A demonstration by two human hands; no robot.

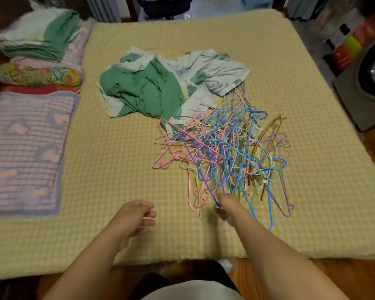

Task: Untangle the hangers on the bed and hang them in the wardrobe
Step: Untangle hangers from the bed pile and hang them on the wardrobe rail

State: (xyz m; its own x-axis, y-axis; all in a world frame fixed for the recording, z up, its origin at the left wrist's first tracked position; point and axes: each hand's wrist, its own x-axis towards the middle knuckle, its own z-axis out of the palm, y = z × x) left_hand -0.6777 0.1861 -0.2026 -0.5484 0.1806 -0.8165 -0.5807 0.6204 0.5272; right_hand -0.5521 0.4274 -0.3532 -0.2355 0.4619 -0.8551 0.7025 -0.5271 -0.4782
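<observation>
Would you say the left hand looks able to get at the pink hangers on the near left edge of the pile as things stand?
Probably yes. The left hand hangs open and holds nothing, and only bare bedcover lies between it and the pink hangers. The right hand grips hangers farther right, out of the way.

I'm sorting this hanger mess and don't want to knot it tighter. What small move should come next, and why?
Probably bring the free left hand over to press down the tangled pile of hangers, then ease the purple hanger toward you. The right hand grips its near end, but its length runs under crossed blue and pink wires, so a bare pull would likely drag the heap.
</observation>
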